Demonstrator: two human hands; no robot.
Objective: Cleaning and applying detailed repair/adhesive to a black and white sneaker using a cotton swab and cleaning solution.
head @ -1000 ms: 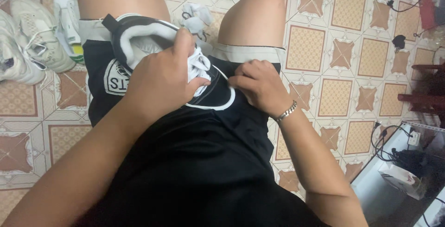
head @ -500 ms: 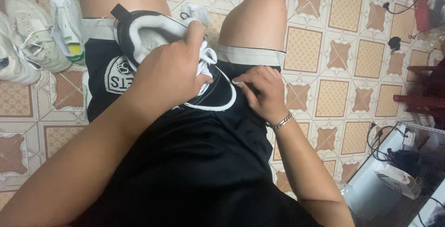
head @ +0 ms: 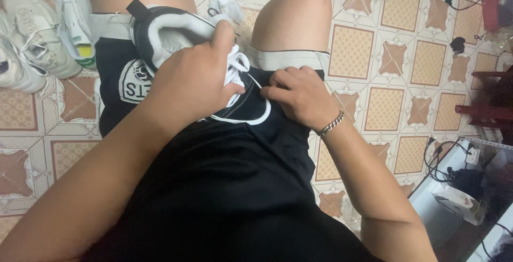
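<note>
A black sneaker (head: 160, 35) with a white lining and a white sole edge lies across my lap, toe toward me. My left hand (head: 192, 83) is clamped over its middle, thumb and fingers pressing on the white laces (head: 235, 67). My right hand (head: 299, 93), with a metal bracelet on the wrist, sits at the shoe's toe, fingers curled and pinching at the lace end by the black toe cap (head: 248, 107). What the fingertips hold is mostly hidden.
Several white sneakers (head: 37, 32) stand on the patterned tile floor (head: 385, 53) at the left. A crumpled white cloth (head: 224, 10) lies between my knees. Cables, a power strip (head: 470, 155) and a small box (head: 462, 203) lie at the right; red furniture (head: 491, 107) stands beyond.
My right hand moved back up to the shoe's toe, fingers closing near the lace. My left hand kept its grip on the shoe. The view shifted slightly.
</note>
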